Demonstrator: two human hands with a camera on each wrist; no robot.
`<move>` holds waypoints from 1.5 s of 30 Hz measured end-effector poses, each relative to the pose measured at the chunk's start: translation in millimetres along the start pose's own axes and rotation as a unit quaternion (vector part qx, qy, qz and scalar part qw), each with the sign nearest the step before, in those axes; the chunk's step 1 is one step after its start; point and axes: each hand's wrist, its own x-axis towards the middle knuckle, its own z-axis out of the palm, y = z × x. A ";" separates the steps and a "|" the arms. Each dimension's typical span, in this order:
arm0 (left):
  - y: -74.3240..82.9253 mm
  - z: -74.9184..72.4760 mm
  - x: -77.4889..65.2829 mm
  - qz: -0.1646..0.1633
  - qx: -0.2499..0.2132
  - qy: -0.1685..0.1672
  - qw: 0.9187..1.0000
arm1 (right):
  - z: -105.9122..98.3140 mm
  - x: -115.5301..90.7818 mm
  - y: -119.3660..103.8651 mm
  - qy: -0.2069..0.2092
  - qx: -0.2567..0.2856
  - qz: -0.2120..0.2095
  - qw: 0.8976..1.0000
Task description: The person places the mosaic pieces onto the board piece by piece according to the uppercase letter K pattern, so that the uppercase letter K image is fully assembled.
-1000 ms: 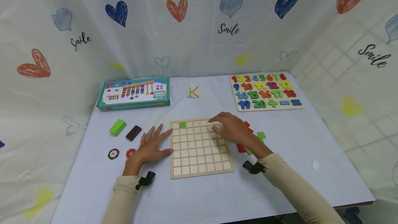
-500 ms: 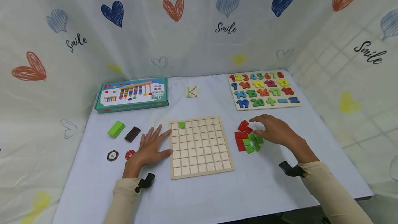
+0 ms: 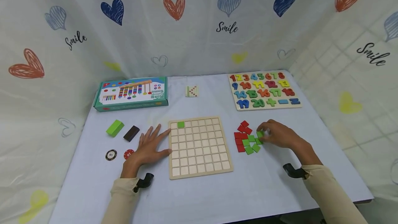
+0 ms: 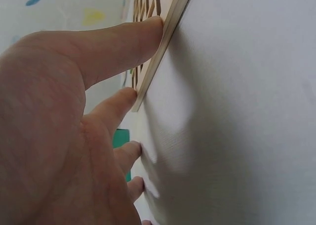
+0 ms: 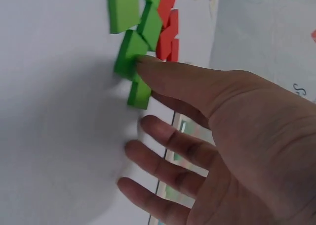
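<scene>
"What's that board [image 3: 197, 144] on the worktop [image 3: 199, 199]?"
"Pale wood, squarish, ridged into small cells. The left grip [image 3: 149, 149] lies released, spread against its edge."
"And the green tile [image 3: 259, 134]?"
"Flat, square, bright plain green, edging the cluster of red and green tiles [image 3: 246, 142] right of the board. The right grip [image 3: 278, 134] is at it; whether grasping, I can't tell."

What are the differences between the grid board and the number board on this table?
The grid board shows plain pale cells with one green square; the number board is filled with colourful numerals and signs. The grid board lies nearer the person, the number board farther back. The left hand touches the grid board's edge; neither hand touches the number board. Both lie flat and have a pale, wood-like base.
</scene>
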 end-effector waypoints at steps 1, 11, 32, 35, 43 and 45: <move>0.0 -0.5 -0.1 -0.001 0.000 -0.002 1.000 | 0.1 0.4 0.4 -0.002 0.000 0.001 1.000; -2.2 -0.1 -0.1 0.001 0.001 0.001 1.000 | -2.1 -0.2 0.3 -0.004 0.035 0.028 0.999; -2.8 0.4 0.1 0.000 -0.005 -0.003 1.000 | 7.5 4.1 -10.1 0.038 0.002 0.045 0.998; -3.3 0.9 1.4 -0.004 0.000 -0.001 1.000 | 6.2 7.3 -18.6 0.052 -0.009 0.030 0.998; -6.6 2.8 1.8 -0.002 -0.007 0.000 1.000 | -5.2 20.9 -61.9 0.103 0.013 -0.007 0.995; -7.5 3.9 2.0 0.000 -0.010 0.000 1.000 | -3.1 26.7 -74.3 0.105 0.027 -0.016 0.994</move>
